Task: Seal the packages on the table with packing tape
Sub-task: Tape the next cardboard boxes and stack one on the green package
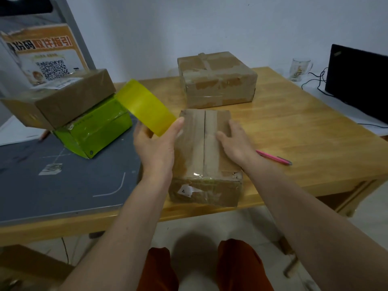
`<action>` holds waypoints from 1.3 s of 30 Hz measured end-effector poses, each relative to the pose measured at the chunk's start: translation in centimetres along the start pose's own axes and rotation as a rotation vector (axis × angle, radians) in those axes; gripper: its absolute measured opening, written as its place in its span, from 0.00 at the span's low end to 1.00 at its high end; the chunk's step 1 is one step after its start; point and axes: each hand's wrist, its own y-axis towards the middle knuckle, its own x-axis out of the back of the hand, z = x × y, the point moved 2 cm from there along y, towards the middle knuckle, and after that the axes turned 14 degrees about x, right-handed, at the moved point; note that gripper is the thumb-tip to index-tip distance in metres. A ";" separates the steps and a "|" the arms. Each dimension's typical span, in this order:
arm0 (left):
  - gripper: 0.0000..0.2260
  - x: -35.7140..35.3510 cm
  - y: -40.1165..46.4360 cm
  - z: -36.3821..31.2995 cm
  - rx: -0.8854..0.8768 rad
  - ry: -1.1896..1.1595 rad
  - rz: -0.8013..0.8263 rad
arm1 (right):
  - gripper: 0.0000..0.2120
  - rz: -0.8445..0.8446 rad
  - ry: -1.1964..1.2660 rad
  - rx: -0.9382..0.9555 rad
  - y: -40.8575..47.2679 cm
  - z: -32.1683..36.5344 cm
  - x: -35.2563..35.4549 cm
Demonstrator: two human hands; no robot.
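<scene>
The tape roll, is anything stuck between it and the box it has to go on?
Nothing visible is. The left hand holds the tape roll right beside the box, at its far left corner. The right hand rests on the box top, right of the seam.

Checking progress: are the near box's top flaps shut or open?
Shut: near box flaps lie flat, meeting along the centre seam under the right hand.
</scene>
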 end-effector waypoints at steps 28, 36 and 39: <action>0.22 -3.5 -0.9 -0.7 -0.290 0.435 -0.025 | 0.22 -0.108 -0.324 -0.069 -0.8 -8.2 1.0; 0.29 0.6 1.4 0.1 -0.252 0.519 -0.128 | 0.29 -0.028 0.231 -0.093 4.9 -7.1 1.0; 0.29 1.6 2.0 0.5 -0.210 0.509 -0.173 | 0.21 0.029 0.254 -0.067 5.6 -6.8 0.7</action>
